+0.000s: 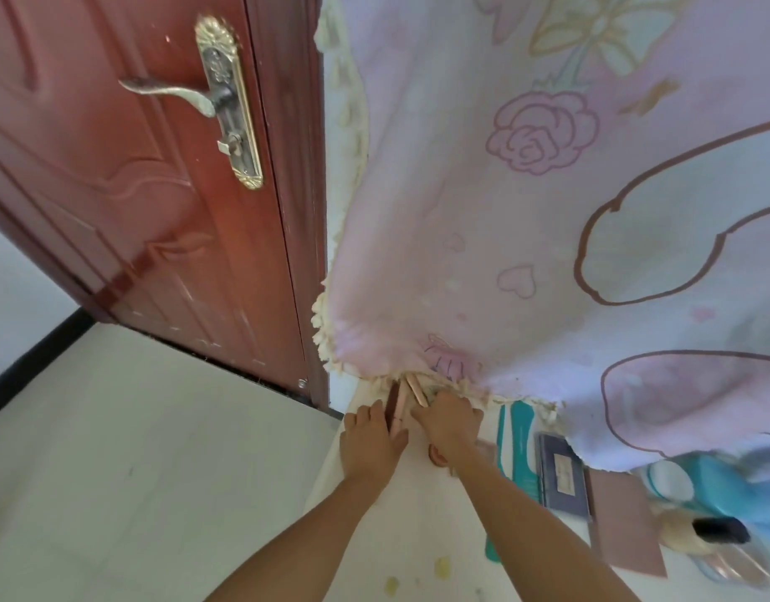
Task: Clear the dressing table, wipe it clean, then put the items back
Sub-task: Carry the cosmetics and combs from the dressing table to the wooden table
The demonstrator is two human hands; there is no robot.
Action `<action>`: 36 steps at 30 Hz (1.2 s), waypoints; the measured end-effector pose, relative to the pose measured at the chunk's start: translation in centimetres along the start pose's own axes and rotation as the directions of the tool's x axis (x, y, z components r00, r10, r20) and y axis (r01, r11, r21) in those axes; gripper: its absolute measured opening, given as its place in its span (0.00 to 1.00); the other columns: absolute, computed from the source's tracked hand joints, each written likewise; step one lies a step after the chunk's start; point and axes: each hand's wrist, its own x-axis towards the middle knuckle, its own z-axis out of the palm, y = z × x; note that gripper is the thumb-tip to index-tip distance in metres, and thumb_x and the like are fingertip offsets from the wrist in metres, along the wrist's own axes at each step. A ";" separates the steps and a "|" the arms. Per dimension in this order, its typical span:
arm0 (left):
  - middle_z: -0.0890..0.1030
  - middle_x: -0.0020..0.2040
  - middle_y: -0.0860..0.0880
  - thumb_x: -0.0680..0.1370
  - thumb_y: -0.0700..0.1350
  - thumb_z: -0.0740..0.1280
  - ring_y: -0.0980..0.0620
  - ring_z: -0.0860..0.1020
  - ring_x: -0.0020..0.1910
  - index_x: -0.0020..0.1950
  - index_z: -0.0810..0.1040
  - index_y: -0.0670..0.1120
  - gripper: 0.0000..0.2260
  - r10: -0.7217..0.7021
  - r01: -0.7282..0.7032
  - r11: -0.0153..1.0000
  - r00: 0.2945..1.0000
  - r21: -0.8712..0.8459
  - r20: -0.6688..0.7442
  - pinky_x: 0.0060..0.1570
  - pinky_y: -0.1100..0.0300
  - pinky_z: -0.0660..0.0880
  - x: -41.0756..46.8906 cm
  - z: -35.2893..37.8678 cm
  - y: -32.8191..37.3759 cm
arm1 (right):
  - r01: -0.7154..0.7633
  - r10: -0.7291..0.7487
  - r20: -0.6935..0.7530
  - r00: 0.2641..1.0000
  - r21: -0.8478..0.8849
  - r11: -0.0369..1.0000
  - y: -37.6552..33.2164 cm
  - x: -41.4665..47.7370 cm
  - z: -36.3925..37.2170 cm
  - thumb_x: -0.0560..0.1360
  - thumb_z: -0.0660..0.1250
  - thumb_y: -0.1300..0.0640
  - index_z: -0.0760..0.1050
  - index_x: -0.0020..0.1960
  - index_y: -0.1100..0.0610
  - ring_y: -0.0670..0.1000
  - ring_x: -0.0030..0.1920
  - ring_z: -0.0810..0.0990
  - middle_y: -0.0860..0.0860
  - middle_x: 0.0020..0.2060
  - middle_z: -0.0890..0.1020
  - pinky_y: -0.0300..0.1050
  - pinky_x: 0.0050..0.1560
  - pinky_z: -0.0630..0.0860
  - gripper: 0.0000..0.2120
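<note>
Both my hands reach to the far left corner of the white dressing table. My left hand lies beside slim pink stick-shaped items, its fingers touching them. My right hand has its fingers curled on another pink stick at the fringed edge of a hanging pink printed cloth. The cloth hides the back of the table. A small round pink item peeks out under my right wrist.
On the table to the right lie a teal comb, a dark blue case, a mauve card, a teal container and a black-capped bottle. A red-brown door stands left, over white floor.
</note>
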 end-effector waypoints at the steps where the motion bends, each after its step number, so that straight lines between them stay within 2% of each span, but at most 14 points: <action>1: 0.70 0.62 0.47 0.77 0.55 0.59 0.47 0.66 0.62 0.66 0.63 0.45 0.22 -0.018 0.017 1.000 1.000 0.019 0.006 0.55 0.58 0.68 0.2 0.0 0.3 | 0.002 -0.002 -0.019 1.000 0.023 1.000 0.1 0.0 -0.3 0.72 0.61 0.48 0.74 0.52 0.58 0.55 0.53 0.75 0.53 0.50 0.80 0.47 0.55 0.64 0.16; 7: 0.72 0.58 0.45 0.76 0.48 0.61 0.47 0.69 0.59 0.59 0.70 0.43 0.14 -0.107 0.107 0.993 0.994 -0.054 0.000 0.54 0.56 0.70 1.3 0.7 1.3 | 0.160 -0.155 -0.200 0.967 0.011 0.987 2.3 -1.0 -1.3 0.71 0.58 0.48 0.74 0.51 0.59 0.55 0.50 0.74 0.54 0.45 0.79 0.48 0.53 0.65 0.17; 8: 0.72 0.57 0.44 0.76 0.48 0.62 0.47 0.69 0.58 0.58 0.71 0.43 0.14 -0.125 0.124 0.990 0.992 -0.072 0.003 0.53 0.56 0.70 1.4 0.8 1.5 | 0.190 -0.181 -0.232 0.956 0.019 0.982 2.8 -1.3 -1.3 0.69 0.55 0.46 0.75 0.48 0.59 0.55 0.47 0.75 0.54 0.42 0.80 0.48 0.50 0.66 0.19; 10: 0.73 0.57 0.44 0.75 0.48 0.63 0.47 0.70 0.58 0.57 0.71 0.42 0.14 -0.156 0.156 0.984 0.988 -0.087 0.014 0.53 0.56 0.70 1.4 0.9 1.7 | 0.268 -0.238 -0.349 0.906 0.039 0.963 4.0 -1.9 -0.6 0.63 0.52 0.46 0.76 0.38 0.60 0.56 0.35 0.77 0.54 0.30 0.79 0.48 0.42 0.70 0.21; 12: 0.73 0.56 0.44 0.75 0.47 0.64 0.46 0.71 0.57 0.56 0.71 0.42 0.13 -0.174 0.177 0.980 0.984 -0.090 0.032 0.53 0.55 0.71 1.4 1.0 1.8 | 0.306 -0.263 -0.446 0.855 0.026 0.952 4.9 -2.5 -0.4 0.62 0.56 0.49 0.74 0.31 0.58 0.52 0.25 0.74 0.50 0.22 0.75 0.45 0.32 0.73 0.15; 13: 0.73 0.56 0.44 0.75 0.46 0.64 0.46 0.71 0.57 0.56 0.71 0.42 0.13 -0.173 0.176 0.981 0.984 -0.081 0.042 0.52 0.55 0.71 1.4 0.9 1.8 | 0.316 -0.267 -0.465 0.844 0.030 0.948 5.4 -2.8 -0.4 0.62 0.60 0.51 0.74 0.30 0.58 0.50 0.23 0.72 0.49 0.21 0.73 0.45 0.31 0.73 0.11; 15: 0.74 0.56 0.44 0.75 0.43 0.63 0.46 0.72 0.57 0.55 0.72 0.42 0.11 -0.166 0.170 0.984 0.984 -0.054 0.062 0.51 0.55 0.71 1.4 0.7 1.8 | 0.345 -0.270 -0.501 0.822 0.062 0.936 6.0 -3.4 -0.4 0.62 0.65 0.53 0.75 0.32 0.58 0.48 0.24 0.68 0.48 0.22 0.72 0.45 0.33 0.73 0.08; 20: 0.76 0.54 0.43 0.76 0.42 0.61 0.45 0.74 0.55 0.54 0.73 0.41 0.09 -0.123 0.126 0.992 0.989 -0.030 0.081 0.47 0.55 0.71 1.5 0.2 1.7 | 0.369 -0.261 -0.553 0.791 0.092 0.925 7.3 -3.8 0.3 0.63 0.58 0.48 0.76 0.35 0.58 0.47 0.27 0.67 0.50 0.24 0.75 0.48 0.37 0.73 0.15; 24: 0.74 0.43 0.47 0.75 0.42 0.63 0.46 0.76 0.50 0.50 0.75 0.41 0.06 -0.115 0.124 0.987 0.989 -0.099 0.091 0.42 0.59 0.69 1.3 -0.2 1.6 | 0.371 -0.259 -0.557 0.789 0.096 0.924 8.1 -4.3 0.2 0.63 0.61 0.49 0.77 0.35 0.58 0.46 0.27 0.68 0.49 0.23 0.74 0.48 0.37 0.74 0.13; 27: 0.72 0.39 0.49 0.74 0.43 0.65 0.49 0.72 0.42 0.42 0.73 0.44 0.04 -0.102 0.115 0.983 0.990 -0.144 0.093 0.38 0.62 0.66 0.8 -0.5 1.6 | 0.386 -0.269 -0.579 0.770 0.087 0.918 8.6 -4.8 -0.1 0.63 0.60 0.49 0.75 0.33 0.58 0.44 0.27 0.65 0.47 0.22 0.72 0.45 0.35 0.71 0.13; 29: 0.70 0.32 0.51 0.74 0.44 0.67 0.51 0.70 0.38 0.33 0.70 0.46 0.10 -0.078 0.095 0.976 0.993 -0.196 0.092 0.30 0.63 0.62 0.3 -0.5 1.5 | 0.406 -0.282 -0.606 0.744 0.076 0.911 8.8 -5.1 -0.2 0.64 0.59 0.49 0.74 0.32 0.57 0.43 0.29 0.65 0.44 0.24 0.67 0.44 0.35 0.69 0.12; 31: 0.67 0.29 0.52 0.73 0.44 0.67 0.53 0.68 0.32 0.29 0.65 0.48 0.16 -0.055 0.071 0.962 0.996 -0.262 0.068 0.27 0.66 0.59 -0.1 -0.6 1.4 | 0.419 -0.302 -0.621 0.723 0.047 0.907 8.9 -5.4 -0.4 0.64 0.59 0.49 0.75 0.33 0.57 0.43 0.29 0.65 0.43 0.26 0.65 0.43 0.34 0.69 0.12; 34: 0.66 0.26 0.50 0.72 0.43 0.68 0.54 0.63 0.27 0.28 0.66 0.44 0.16 -0.046 0.055 0.902 0.998 -0.428 0.029 0.28 0.63 0.58 -1.1 -1.1 1.3 | 0.443 -0.356 -0.611 0.707 -0.010 0.897 9.2 -5.6 -0.3 0.61 0.66 0.52 0.76 0.35 0.57 0.47 0.26 0.70 0.47 0.23 0.73 0.46 0.33 0.74 0.08; 36: 0.67 0.26 0.48 0.72 0.41 0.68 0.52 0.64 0.27 0.27 0.67 0.43 0.16 -0.089 0.079 0.797 0.996 -0.598 0.012 0.30 0.61 0.59 -1.9 -1.8 1.3 | 0.457 -0.381 -0.599 0.704 -0.028 0.889 9.0 -5.7 -0.3 0.58 0.71 0.56 0.77 0.36 0.57 0.50 0.26 0.74 0.48 0.24 0.75 0.48 0.34 0.74 0.09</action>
